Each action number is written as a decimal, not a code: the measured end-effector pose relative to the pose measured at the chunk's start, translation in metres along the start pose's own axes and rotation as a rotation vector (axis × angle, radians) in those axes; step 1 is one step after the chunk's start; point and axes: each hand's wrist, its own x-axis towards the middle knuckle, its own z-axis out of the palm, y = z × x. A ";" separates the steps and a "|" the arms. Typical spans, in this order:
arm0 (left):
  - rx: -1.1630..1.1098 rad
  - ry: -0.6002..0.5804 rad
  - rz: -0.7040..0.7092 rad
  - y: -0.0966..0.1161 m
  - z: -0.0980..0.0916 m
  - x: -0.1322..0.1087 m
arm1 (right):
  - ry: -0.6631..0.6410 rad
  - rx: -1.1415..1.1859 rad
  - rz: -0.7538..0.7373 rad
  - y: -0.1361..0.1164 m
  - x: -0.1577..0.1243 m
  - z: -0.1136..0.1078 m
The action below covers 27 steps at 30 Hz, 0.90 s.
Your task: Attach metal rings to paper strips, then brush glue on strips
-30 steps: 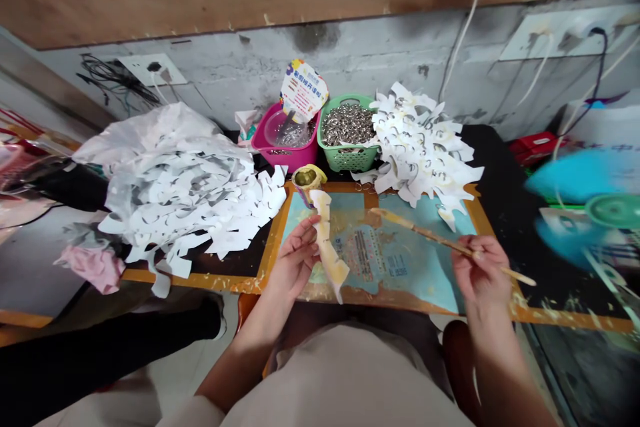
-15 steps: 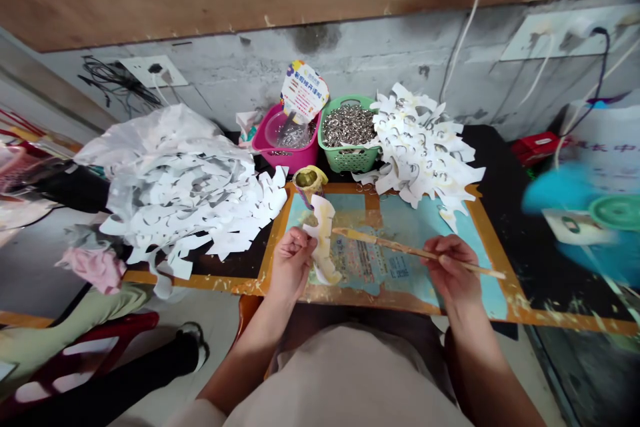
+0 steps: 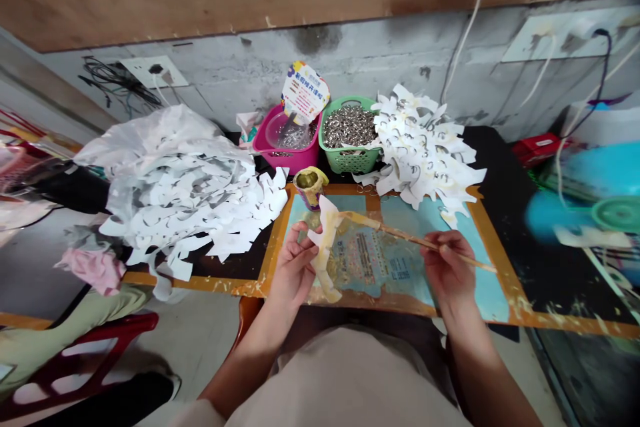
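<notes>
My left hand [image 3: 295,267] grips a long white paper cutout [image 3: 325,247], which is smeared with yellowish glue and stands tilted above the board. My right hand [image 3: 447,263] pinches a thin wooden glue stick [image 3: 400,233] like a pen. The stick's glue-coated end reaches the top of the cutout and seems to touch it. Just beyond my left hand stands a small paper cup of greenish-yellow glue [image 3: 309,183]. Both hands work over a glue-stained blue printed mat [image 3: 395,267] framed in orange-brown tape.
A heap of white cutouts [image 3: 175,193] lies at the left, another [image 3: 420,147] at the right. Behind stand a pink basket [image 3: 285,147] and a green basket of metal rings [image 3: 347,150]. A blurred blue object [image 3: 575,193] intrudes at the right.
The cutout has swung so its top leans right, and my left hand has opened slightly around it. My right hand has moved up and left, bringing the stick's end onto the cutout.
</notes>
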 end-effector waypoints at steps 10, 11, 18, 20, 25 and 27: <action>-0.058 0.004 -0.037 -0.001 -0.004 -0.001 | 0.059 -0.017 -0.093 0.002 0.004 0.005; -0.058 0.012 -0.037 -0.001 -0.004 0.000 | 0.036 -0.017 -0.089 0.001 0.005 0.005; -0.064 -0.002 -0.039 -0.002 -0.002 0.001 | 0.088 -0.130 -0.146 0.000 0.011 0.000; -0.046 -0.010 -0.029 -0.003 -0.001 0.000 | 0.177 -0.146 -0.228 -0.004 0.013 -0.002; -0.027 -0.028 0.001 -0.006 0.005 0.000 | 0.236 -0.081 -0.218 -0.018 0.012 -0.011; -0.030 -0.053 -0.023 -0.009 0.013 0.000 | 0.251 -0.025 -0.188 -0.026 0.009 -0.017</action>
